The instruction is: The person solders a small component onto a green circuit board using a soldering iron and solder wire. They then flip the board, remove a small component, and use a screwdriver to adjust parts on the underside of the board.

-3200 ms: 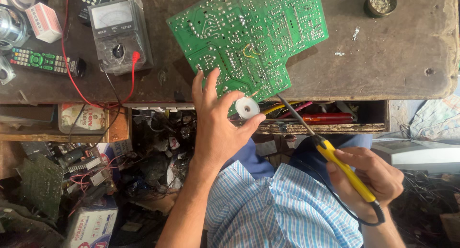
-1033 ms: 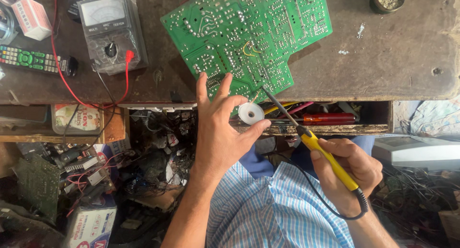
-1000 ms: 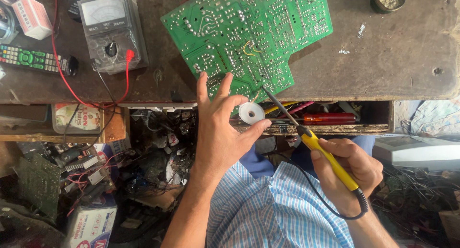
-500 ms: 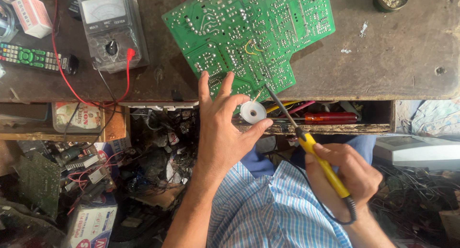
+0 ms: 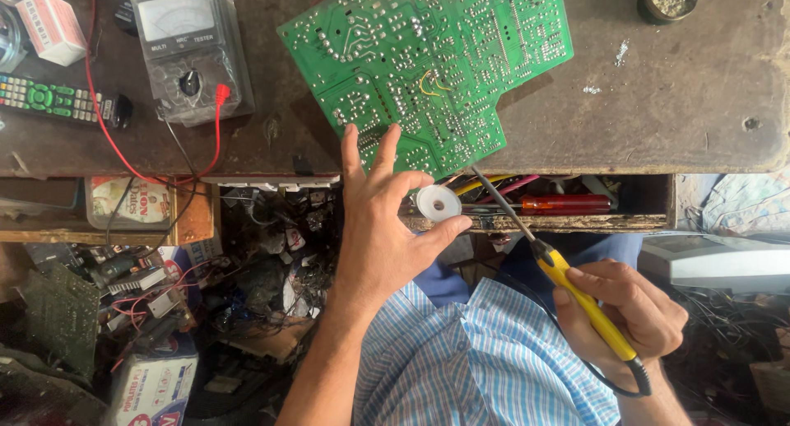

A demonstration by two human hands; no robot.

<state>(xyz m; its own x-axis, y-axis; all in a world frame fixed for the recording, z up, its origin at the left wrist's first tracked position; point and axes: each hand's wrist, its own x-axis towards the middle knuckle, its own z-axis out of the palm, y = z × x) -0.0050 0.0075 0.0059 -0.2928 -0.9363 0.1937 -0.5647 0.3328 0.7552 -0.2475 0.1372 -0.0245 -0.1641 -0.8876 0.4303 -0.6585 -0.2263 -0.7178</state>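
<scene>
Item: green circuit board (image 5: 428, 64), solder side up, lying at the near edge of the worn workbench (image 5: 683, 105), one corner overhanging an open drawer of tools. Left hand (image 5: 383, 228) pinches a small white solder spool (image 5: 438, 203) between thumb and forefinger, the other fingers spread with tips on the board's near edge; right hand (image 5: 625, 311) is closed pen-fashion around a yellow-handled soldering iron (image 5: 576, 286), tip at the board's near corner. Good practice, as judged: the resting fingers should pin the board flat, the iron should meet only the chosen joint, and the solder should feed to the joint.

The left hand (image 5: 380, 228) reaches toward twelve o'clock on a bare, nearly straight forearm, two fingers stretched out, the thumb and a curled finger pinched together at two o'clock. The right hand (image 5: 623, 311), at four o'clock, is curled closed in a pen-like grip.
</scene>
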